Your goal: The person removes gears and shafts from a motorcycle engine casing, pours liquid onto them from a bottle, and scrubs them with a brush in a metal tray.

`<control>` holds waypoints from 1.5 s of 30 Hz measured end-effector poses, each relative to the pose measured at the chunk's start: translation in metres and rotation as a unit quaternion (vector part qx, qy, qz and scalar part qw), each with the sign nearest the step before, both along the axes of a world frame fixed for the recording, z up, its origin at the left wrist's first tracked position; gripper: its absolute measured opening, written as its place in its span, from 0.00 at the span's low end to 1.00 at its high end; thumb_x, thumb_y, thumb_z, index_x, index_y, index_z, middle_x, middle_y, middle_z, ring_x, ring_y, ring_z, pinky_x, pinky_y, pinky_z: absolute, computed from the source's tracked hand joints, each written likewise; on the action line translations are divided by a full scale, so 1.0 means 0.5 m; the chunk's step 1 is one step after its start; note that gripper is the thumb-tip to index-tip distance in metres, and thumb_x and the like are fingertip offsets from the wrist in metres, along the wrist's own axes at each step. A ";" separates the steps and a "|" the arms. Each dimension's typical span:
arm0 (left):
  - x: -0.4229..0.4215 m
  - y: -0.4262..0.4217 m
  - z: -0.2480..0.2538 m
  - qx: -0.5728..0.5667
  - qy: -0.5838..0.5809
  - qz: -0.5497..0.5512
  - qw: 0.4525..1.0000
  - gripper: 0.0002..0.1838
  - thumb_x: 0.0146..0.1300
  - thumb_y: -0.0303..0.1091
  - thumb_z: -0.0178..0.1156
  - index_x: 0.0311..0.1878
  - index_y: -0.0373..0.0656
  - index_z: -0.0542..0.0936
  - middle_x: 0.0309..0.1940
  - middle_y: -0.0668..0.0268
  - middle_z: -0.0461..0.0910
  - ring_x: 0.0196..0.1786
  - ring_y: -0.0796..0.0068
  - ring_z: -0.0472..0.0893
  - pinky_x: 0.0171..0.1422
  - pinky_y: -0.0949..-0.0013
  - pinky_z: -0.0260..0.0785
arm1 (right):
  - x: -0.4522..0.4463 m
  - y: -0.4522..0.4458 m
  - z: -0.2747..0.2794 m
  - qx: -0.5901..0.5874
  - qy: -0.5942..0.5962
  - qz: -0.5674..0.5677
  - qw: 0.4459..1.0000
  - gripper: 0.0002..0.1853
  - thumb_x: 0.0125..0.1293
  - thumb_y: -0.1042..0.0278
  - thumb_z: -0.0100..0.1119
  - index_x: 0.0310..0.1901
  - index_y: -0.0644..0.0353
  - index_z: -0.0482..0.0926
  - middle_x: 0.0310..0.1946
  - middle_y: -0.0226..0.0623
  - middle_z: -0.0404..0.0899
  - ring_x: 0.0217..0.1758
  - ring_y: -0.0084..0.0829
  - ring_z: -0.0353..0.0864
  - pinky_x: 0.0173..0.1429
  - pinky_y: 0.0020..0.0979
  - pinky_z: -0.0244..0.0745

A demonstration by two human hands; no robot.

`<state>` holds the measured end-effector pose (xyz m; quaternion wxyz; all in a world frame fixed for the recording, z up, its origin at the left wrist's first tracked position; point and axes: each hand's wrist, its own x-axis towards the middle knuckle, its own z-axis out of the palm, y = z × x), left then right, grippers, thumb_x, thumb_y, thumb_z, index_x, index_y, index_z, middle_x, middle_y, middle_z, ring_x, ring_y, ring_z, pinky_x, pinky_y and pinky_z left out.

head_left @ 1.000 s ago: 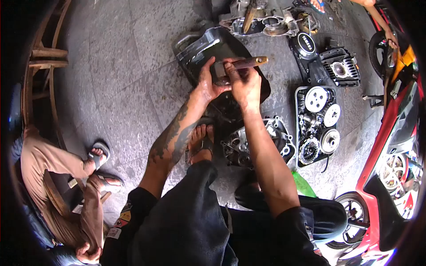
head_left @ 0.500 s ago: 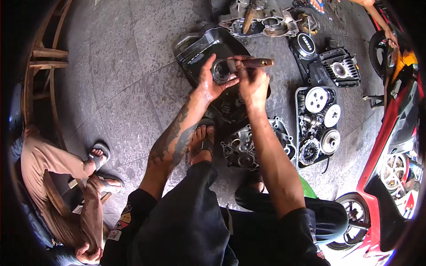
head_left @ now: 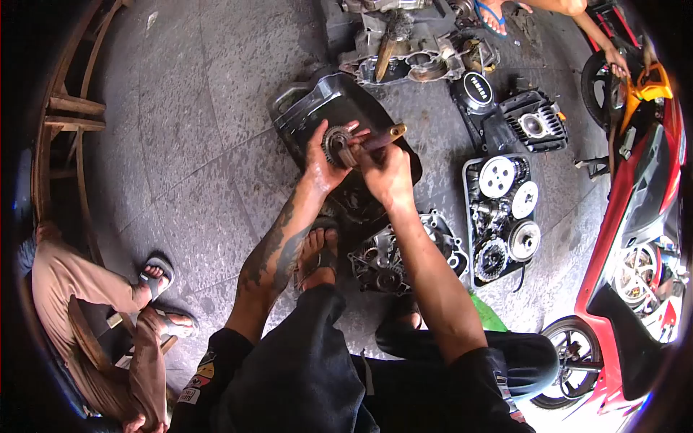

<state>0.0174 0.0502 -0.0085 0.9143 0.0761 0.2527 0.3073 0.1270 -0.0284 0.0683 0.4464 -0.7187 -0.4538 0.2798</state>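
Observation:
A dark metal gear (head_left: 334,144) with teeth round its rim is in my left hand (head_left: 321,164), whose fingers curl about its edge. My right hand (head_left: 388,175) grips a paint brush by its brown handle (head_left: 385,137); the handle's holed end points up and right. The brush head lies against the gear's right side, its bristles hard to make out. Both hands are over a black plastic tray (head_left: 292,108), wet and dirty inside. Close below them, an open engine case (head_left: 386,263) rests on the floor by my feet.
To the right stand a tray of gears and clutch parts (head_left: 469,216), a cylinder block (head_left: 533,124) and a YAMAHA cover (head_left: 476,92). Another engine case (head_left: 426,58) lies ahead. A red motorbike (head_left: 603,245) is at far right; a seated person's leg (head_left: 94,267) is at left.
The brush head has gone from the gear's upper right to its lower right, and the handle now tilts up more. The whole view has shifted slightly.

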 end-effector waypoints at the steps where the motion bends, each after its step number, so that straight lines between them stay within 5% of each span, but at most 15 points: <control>1: -0.001 0.002 -0.001 0.002 -0.002 0.002 1.000 0.30 0.66 0.62 0.43 0.52 0.45 0.78 0.45 0.63 0.82 0.51 0.64 0.79 0.62 0.53 0.67 | 0.007 -0.004 0.010 -0.013 -0.033 -0.005 0.999 0.08 0.58 0.68 0.61 0.36 0.63 0.82 0.28 0.53 0.82 0.36 0.48 0.84 0.41 0.40 0.78; 7: 0.005 -0.008 -0.004 -0.044 0.056 0.082 0.994 0.27 0.66 0.60 0.45 0.47 0.47 0.80 0.41 0.65 0.82 0.50 0.65 0.79 0.56 0.55 0.72 | -0.004 0.033 -0.034 0.175 -0.107 0.037 0.978 0.07 0.64 0.75 0.55 0.41 0.63 0.81 0.35 0.47 0.83 0.38 0.43 0.85 0.38 0.36 0.78; 10: -0.021 0.013 -0.034 -0.037 0.022 0.074 0.996 0.26 0.65 0.59 0.48 0.50 0.46 0.78 0.47 0.62 0.80 0.52 0.60 0.78 0.61 0.53 0.67 | -0.012 0.001 -0.024 0.167 -0.080 -0.043 0.982 0.10 0.56 0.81 0.55 0.40 0.63 0.77 0.33 0.52 0.80 0.38 0.54 0.80 0.39 0.44 0.76; 12: -0.022 0.015 0.000 -0.017 0.040 0.071 0.997 0.26 0.64 0.57 0.51 0.53 0.46 0.75 0.53 0.58 0.77 0.54 0.56 0.76 0.65 0.51 0.64 | 0.011 -0.048 -0.057 0.082 -0.197 0.003 0.977 0.14 0.51 0.82 0.56 0.41 0.58 0.78 0.31 0.47 0.80 0.35 0.52 0.80 0.38 0.46 0.77; 13: -0.020 0.017 0.023 -0.027 0.065 0.078 0.994 0.25 0.63 0.56 0.54 0.53 0.46 0.74 0.53 0.57 0.75 0.55 0.56 0.75 0.66 0.50 0.63 | 0.025 -0.068 -0.087 0.045 -0.201 0.073 0.976 0.15 0.49 0.82 0.56 0.40 0.58 0.81 0.39 0.50 0.80 0.41 0.49 0.81 0.45 0.43 0.78; 14: -0.019 0.019 0.030 -0.015 0.093 0.070 0.993 0.23 0.62 0.53 0.57 0.52 0.46 0.73 0.52 0.57 0.75 0.54 0.56 0.75 0.65 0.49 0.64 | 0.027 -0.079 -0.126 -0.128 -0.281 0.130 0.942 0.15 0.48 0.78 0.60 0.40 0.57 0.81 0.40 0.49 0.81 0.41 0.47 0.82 0.46 0.41 0.79; 16: -0.020 0.023 0.032 0.021 0.146 0.049 0.988 0.20 0.60 0.47 0.60 0.50 0.46 0.73 0.49 0.57 0.75 0.53 0.56 0.75 0.63 0.48 0.67 | 0.040 -0.093 -0.144 -0.164 -0.322 0.254 0.897 0.13 0.50 0.71 0.61 0.40 0.57 0.82 0.39 0.47 0.82 0.39 0.45 0.83 0.43 0.42 0.81; 21: -0.029 0.027 0.023 0.057 0.181 -0.047 0.981 0.13 0.57 0.40 0.58 0.41 0.46 0.70 0.47 0.58 0.75 0.51 0.51 0.77 0.59 0.46 0.71 | 0.048 -0.118 -0.041 -0.127 -0.382 0.294 0.867 0.09 0.59 0.69 0.53 0.33 0.59 0.83 0.34 0.47 0.83 0.39 0.44 0.85 0.43 0.42 0.81; 26: -0.038 0.045 -0.018 0.022 0.112 -0.117 0.987 0.12 0.57 0.40 0.58 0.40 0.44 0.75 0.46 0.54 0.78 0.56 0.46 0.75 0.63 0.46 0.69 | 0.174 -0.212 0.304 -0.174 -0.445 0.355 0.804 0.13 0.63 0.64 0.49 0.36 0.60 0.83 0.34 0.46 0.83 0.40 0.44 0.85 0.42 0.42 0.81; 28: -0.035 0.055 -0.051 0.067 0.101 -0.119 0.985 0.12 0.63 0.39 0.57 0.43 0.41 0.76 0.45 0.58 0.79 0.52 0.48 0.78 0.61 0.47 0.70 | 0.225 -0.277 0.430 -0.218 -0.433 0.287 0.826 0.09 0.56 0.69 0.54 0.36 0.59 0.83 0.33 0.47 0.83 0.40 0.48 0.84 0.43 0.44 0.80; 31: -0.035 0.063 -0.071 0.138 0.100 -0.159 0.973 0.12 0.65 0.37 0.56 0.47 0.40 0.76 0.46 0.58 0.79 0.53 0.51 0.78 0.62 0.50 0.70 | 0.289 -0.478 0.537 0.014 -0.403 0.073 0.912 0.24 0.51 0.82 0.51 0.52 0.54 0.78 0.40 0.49 0.82 0.41 0.45 0.84 0.44 0.42 0.79; 34: -0.054 0.098 -0.131 0.168 0.087 -0.216 0.958 0.12 0.67 0.34 0.56 0.50 0.38 0.76 0.47 0.56 0.79 0.53 0.53 0.78 0.63 0.54 0.70 | 0.278 -0.699 0.545 0.149 -0.193 -0.227 0.943 0.17 0.63 0.79 0.50 0.55 0.61 0.75 0.42 0.46 0.82 0.39 0.33 0.83 0.38 0.30 0.78; 35: -0.049 0.102 -0.128 0.176 0.107 -0.210 0.956 0.13 0.67 0.34 0.55 0.50 0.38 0.76 0.47 0.56 0.79 0.53 0.53 0.78 0.63 0.54 0.70 | 0.249 -0.771 0.517 0.190 -0.090 -0.366 0.907 0.14 0.68 0.76 0.50 0.54 0.63 0.75 0.41 0.44 0.82 0.38 0.29 0.83 0.36 0.26 0.76; 40: -0.008 0.117 -0.118 0.209 0.153 -0.223 0.940 0.15 0.67 0.34 0.55 0.53 0.36 0.74 0.49 0.54 0.78 0.54 0.54 0.78 0.62 0.57 0.71 | 0.093 -1.033 0.231 0.184 -0.046 -0.670 0.717 0.15 0.72 0.70 0.51 0.56 0.67 0.72 0.37 0.40 0.82 0.37 0.26 0.82 0.30 0.22 0.72; 45: -0.006 0.133 -0.107 0.221 0.182 -0.231 0.930 0.17 0.68 0.35 0.54 0.55 0.34 0.72 0.50 0.52 0.77 0.54 0.55 0.79 0.62 0.59 0.73 | -0.085 -1.083 -0.058 0.012 0.028 -0.727 0.686 0.16 0.68 0.71 0.54 0.56 0.60 0.73 0.38 0.38 0.83 0.38 0.26 0.83 0.32 0.26 0.78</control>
